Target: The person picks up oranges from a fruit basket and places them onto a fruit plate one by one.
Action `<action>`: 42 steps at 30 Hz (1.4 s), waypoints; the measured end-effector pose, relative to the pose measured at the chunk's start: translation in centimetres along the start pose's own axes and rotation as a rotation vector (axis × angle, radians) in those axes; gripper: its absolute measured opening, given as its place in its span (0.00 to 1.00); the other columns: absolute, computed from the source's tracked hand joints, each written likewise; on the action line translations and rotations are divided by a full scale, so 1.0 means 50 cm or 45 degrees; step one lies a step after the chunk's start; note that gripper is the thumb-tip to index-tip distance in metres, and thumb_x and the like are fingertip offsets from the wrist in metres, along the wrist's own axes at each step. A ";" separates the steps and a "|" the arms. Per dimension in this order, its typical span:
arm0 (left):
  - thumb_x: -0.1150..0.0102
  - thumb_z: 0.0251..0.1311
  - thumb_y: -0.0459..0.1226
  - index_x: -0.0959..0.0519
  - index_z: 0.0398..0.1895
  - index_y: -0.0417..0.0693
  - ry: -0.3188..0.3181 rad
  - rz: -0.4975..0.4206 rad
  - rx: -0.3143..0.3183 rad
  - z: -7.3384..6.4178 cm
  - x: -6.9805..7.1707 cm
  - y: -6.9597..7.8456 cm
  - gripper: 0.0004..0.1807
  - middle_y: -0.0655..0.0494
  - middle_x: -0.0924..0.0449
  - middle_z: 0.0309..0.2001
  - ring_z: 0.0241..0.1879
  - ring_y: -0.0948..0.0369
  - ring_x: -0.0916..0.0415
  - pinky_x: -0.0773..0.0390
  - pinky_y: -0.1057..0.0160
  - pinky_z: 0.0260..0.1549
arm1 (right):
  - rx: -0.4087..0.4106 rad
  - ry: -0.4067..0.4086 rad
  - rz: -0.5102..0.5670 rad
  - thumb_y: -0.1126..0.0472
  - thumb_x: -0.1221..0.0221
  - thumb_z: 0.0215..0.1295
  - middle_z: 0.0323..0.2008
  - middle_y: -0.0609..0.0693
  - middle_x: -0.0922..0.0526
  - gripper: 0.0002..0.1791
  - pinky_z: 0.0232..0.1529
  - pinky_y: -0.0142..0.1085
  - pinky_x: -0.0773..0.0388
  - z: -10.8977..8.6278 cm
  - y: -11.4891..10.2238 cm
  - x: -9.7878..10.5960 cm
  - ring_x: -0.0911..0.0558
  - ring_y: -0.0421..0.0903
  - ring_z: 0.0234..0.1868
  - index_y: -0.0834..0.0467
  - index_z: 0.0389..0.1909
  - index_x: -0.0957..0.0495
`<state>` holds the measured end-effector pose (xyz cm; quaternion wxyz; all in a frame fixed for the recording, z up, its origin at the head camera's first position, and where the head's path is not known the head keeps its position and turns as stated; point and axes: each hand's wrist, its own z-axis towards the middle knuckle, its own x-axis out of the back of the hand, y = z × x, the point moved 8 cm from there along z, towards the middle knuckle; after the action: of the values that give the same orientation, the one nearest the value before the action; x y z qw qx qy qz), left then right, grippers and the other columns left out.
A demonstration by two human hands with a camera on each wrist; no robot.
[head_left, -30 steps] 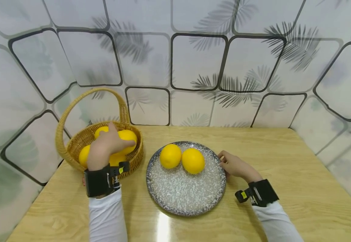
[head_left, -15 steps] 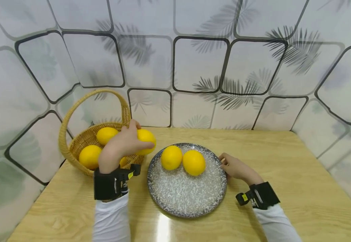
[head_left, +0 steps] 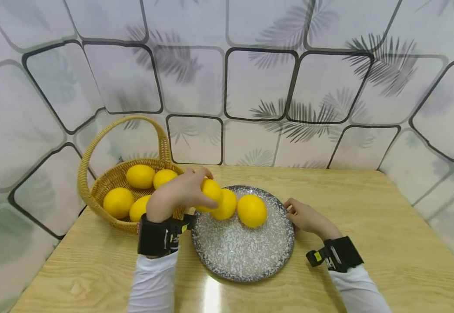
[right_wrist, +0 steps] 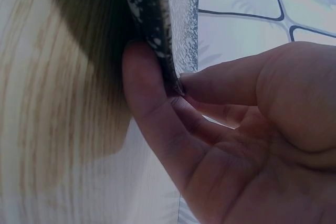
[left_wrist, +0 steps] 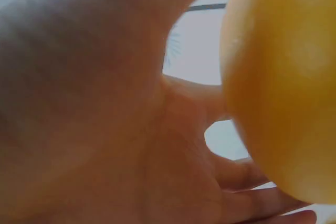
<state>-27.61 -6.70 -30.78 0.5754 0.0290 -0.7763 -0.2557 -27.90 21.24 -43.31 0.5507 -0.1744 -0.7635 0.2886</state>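
My left hand (head_left: 184, 189) grips a yellow lemon (head_left: 212, 193) between thumb and fingers, over the left rim of a round speckled grey plate (head_left: 242, 256). In the left wrist view, the held lemon (left_wrist: 283, 87) fills the right side, against the fingers. Two more lemons lie on the plate's far half; the left one (head_left: 228, 206) is partly covered by the held one, and the other lemon (head_left: 252, 211) sits beside it. At the plate's right edge my right hand (head_left: 307, 217) pinches the rim; in the right wrist view, the thumb is above the dark rim (right_wrist: 152, 19) and a finger below.
A wicker basket (head_left: 82, 174) with a tall arched handle stands at the left, holding several lemons (head_left: 118, 203). The wooden table (head_left: 387, 226) carries everything. A patterned wall (head_left: 258, 82) rises behind it and along both sides.
My left hand has lifted the lemon out of the basket and carried it right to the plate's left rim. The right hand has stayed at the plate's edge.
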 end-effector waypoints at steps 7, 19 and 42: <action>0.33 0.44 0.49 0.34 0.66 0.50 -0.111 0.040 -0.003 0.015 -0.038 0.007 0.42 0.41 0.29 0.55 0.46 0.51 0.31 0.24 0.54 0.44 | -0.010 -0.004 0.001 0.67 0.53 0.70 0.46 0.71 0.21 0.18 0.29 0.40 0.17 -0.003 0.000 -0.006 0.20 0.47 0.27 0.69 0.58 0.33; 0.32 0.43 0.51 0.35 0.67 0.55 -0.195 0.101 -0.007 0.038 -0.068 0.022 0.43 0.44 0.30 0.57 0.44 0.53 0.29 0.24 0.53 0.45 | -0.009 -0.001 -0.021 0.67 0.53 0.70 0.47 0.71 0.21 0.18 0.31 0.41 0.17 0.004 0.001 -0.002 0.20 0.47 0.29 0.70 0.58 0.33; 0.36 0.49 0.52 0.56 0.77 0.39 -0.190 0.181 0.201 0.096 -0.129 0.019 0.57 0.35 0.42 0.73 0.64 0.44 0.35 0.28 0.46 0.62 | -0.022 -0.021 -0.006 0.66 0.54 0.71 0.48 0.71 0.21 0.18 0.32 0.41 0.17 0.010 0.007 -0.002 0.20 0.48 0.31 0.69 0.59 0.34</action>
<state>-29.57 -1.91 -37.04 0.5285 0.0001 -0.8349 -0.1538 -28.36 21.33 -43.69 0.5437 -0.1750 -0.7709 0.2820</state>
